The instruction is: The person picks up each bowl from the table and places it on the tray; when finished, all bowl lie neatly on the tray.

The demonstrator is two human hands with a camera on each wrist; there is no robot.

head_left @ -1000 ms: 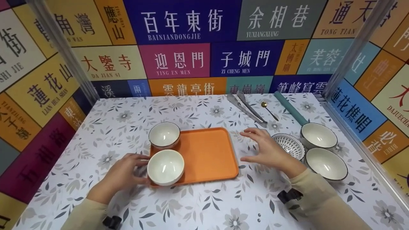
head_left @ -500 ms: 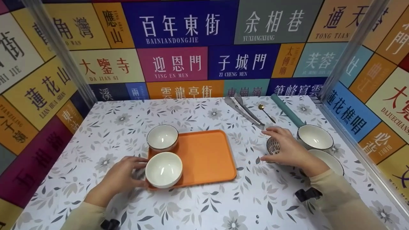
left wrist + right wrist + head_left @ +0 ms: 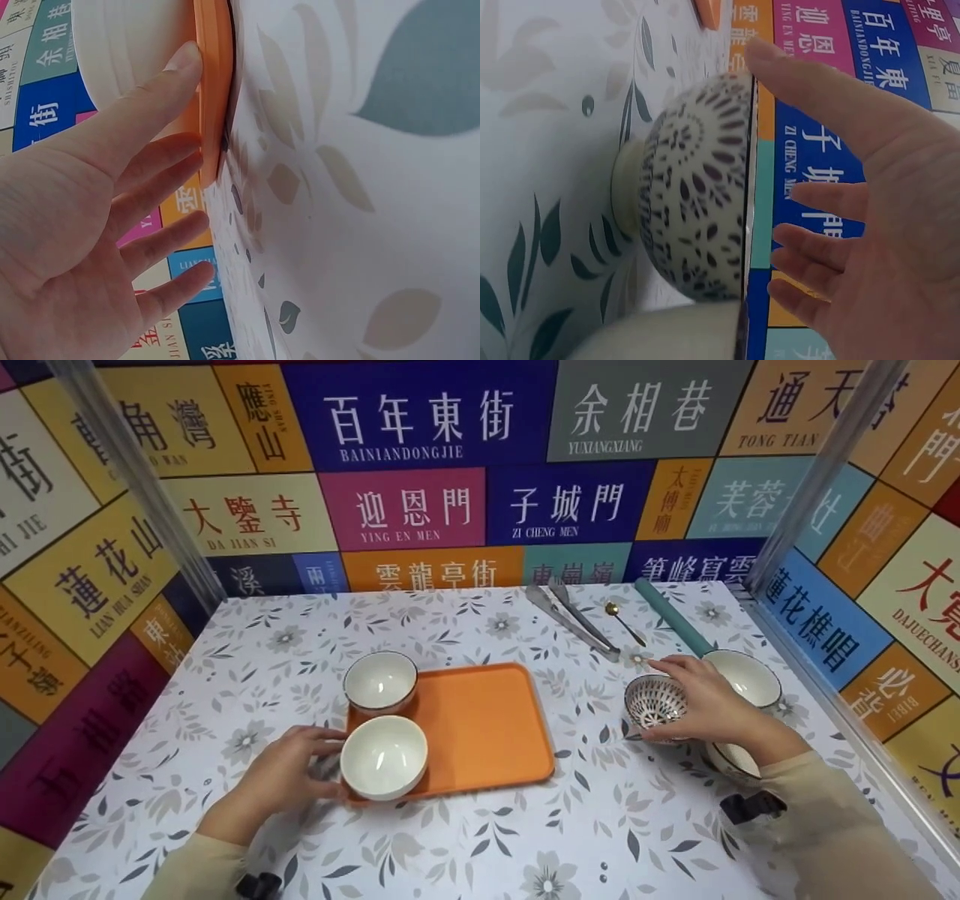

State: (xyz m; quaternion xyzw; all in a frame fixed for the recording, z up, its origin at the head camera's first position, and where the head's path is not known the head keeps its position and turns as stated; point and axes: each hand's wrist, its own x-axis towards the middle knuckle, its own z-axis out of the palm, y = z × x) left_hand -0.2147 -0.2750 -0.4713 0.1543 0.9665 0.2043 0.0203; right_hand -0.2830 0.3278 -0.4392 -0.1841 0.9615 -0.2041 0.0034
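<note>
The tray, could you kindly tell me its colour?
The tray is orange, clearest in the head view.

Patterned bowl [image 3: 649, 699]: dark petals, upright, nearer right edge of desk [image 3: 480, 840].
Tray [image 3: 487, 731]: orange, flat, midway between side edges.

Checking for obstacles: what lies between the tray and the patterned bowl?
Between the tray and the patterned bowl, only bare floral tabletop shows in the head view.

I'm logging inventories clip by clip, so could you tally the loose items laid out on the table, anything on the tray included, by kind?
Bowls with plain insides: 4
Patterned bowl: 1
Orange tray: 1
Tongs: 1
Spoon: 1
Green rod: 1
Total: 9
</note>
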